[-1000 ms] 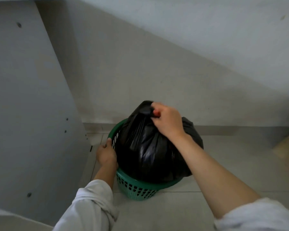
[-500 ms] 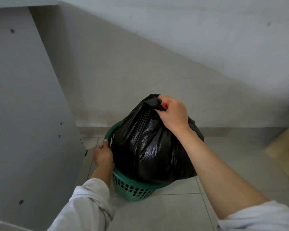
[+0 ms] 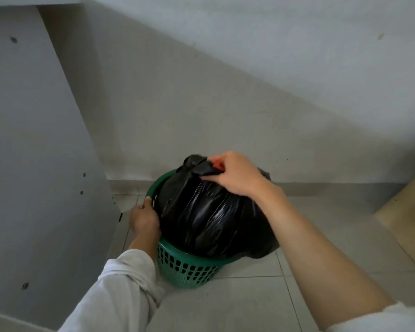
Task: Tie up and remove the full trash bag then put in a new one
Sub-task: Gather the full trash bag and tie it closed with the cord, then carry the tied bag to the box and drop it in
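Trash bag (image 3: 206,219), black and stuffed, knotted on top, bulging out of green mesh bin (image 3: 187,268) on tile floor (image 3: 225,305) by the wall (image 3: 225,121). Right hand (image 3: 236,174) over the top of it, fingers curled tight round the knot (image 3: 194,164). Left hand (image 3: 144,218) down on its left side, gripping the bin rim, right against the bag.

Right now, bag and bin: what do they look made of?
Trash bag: thin black plastic film, glossy; it creases and shows streaky highlights. Bin: green moulded plastic, seemingly rigid, satin; gridded holes in its wall, smooth rolled rim.
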